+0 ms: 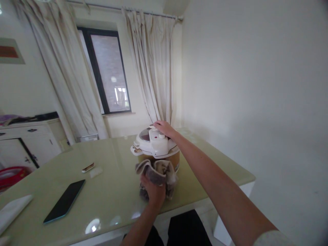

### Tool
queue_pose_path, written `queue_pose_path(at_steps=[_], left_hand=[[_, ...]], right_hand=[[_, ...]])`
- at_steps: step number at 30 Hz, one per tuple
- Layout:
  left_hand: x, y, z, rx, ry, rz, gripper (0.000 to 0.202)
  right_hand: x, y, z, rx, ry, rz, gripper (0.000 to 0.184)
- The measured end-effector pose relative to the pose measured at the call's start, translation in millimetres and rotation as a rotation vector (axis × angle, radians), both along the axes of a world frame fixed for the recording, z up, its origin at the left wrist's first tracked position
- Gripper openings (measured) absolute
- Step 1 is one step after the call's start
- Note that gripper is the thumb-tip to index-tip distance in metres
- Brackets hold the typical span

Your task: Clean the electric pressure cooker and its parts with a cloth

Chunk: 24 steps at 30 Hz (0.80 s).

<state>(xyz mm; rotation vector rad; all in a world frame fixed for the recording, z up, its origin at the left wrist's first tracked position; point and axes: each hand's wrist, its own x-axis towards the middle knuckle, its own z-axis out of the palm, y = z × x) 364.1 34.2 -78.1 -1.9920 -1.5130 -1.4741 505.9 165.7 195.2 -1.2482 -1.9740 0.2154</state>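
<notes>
A pressure cooker (159, 147) with a white lid and a tan body stands near the right part of the green tabletop. On top of its lid, at the handle, rests my right hand (164, 128), fingers curled over it. My left hand (155, 191) is closed round a bunched grey-brown cloth (155, 172), which lies against the front of the cooker's body. The cloth hides the cooker's lower front, and part of the left fingers is covered by its folds.
On the glossy table (112, 194) lie a dark tablet (65, 201), a small white-and-brown item (88, 167) and a white object (12, 212) at the left edge. A wall (256, 85) runs along the right. A red basin (14, 176) sits beyond the table.
</notes>
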Motion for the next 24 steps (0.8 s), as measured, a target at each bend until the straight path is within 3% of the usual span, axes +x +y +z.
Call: queue_pose_path(at_steps=[3, 7, 10, 13, 16, 18, 20, 22, 24], left_hand=[[16, -4, 9.5, 0.083, 0.228, -0.045, 0.054], [34, 4, 51.1, 0.302, 0.741, -0.311, 0.044], [57, 11, 80.9, 0.293, 0.881, -0.327, 0.038], [65, 16, 95.9, 0.310, 0.958, -0.379, 0.032], [38, 23, 93.9, 0.453, 0.993, -0.542, 0.033], [3, 30, 84.4, 0.552, 0.898, -0.591, 0.036], [-37, 38, 70.8, 0.540, 0.801, -0.610, 0.039], [-74, 46, 56.5, 0.389, 0.582, -0.591, 0.035], [-104, 53, 45.7, 0.072, 0.128, -0.485, 0.016]], right_hand=[[0, 1, -1.2, 0.003, -0.004, -0.001, 0.033], [1, 5, -4.2, 0.022, -0.007, 0.022, 0.033], [1, 7, -6.4, 0.032, 0.003, 0.045, 0.034], [1, 9, -7.8, 0.034, 0.012, 0.048, 0.034], [1, 9, -8.0, 0.032, 0.004, 0.036, 0.034], [1, 9, -7.7, 0.028, -0.007, 0.019, 0.035], [1, 8, -7.2, 0.026, -0.012, 0.004, 0.035], [1, 6, -6.4, 0.023, -0.011, -0.002, 0.035], [0, 4, -5.3, 0.017, -0.007, -0.009, 0.034]])
